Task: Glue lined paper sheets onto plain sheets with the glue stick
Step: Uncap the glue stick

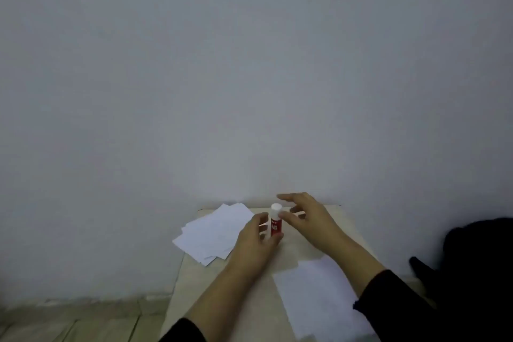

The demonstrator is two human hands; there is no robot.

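Left hand grips the red-and-white plastic glue stick upright, so the spread right hand at 3 o'clock should probably just pinch the cap and pull straight up.

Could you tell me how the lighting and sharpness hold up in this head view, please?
Head view: dim, flat light with a grey-blue cast; the red glue stick with white cap reads clearly, its label blurred; the left hand holding it and the right hand are soft-edged; the fanned white paper sheets show no visible lines; the pale table looks washed out; faint shadows only.
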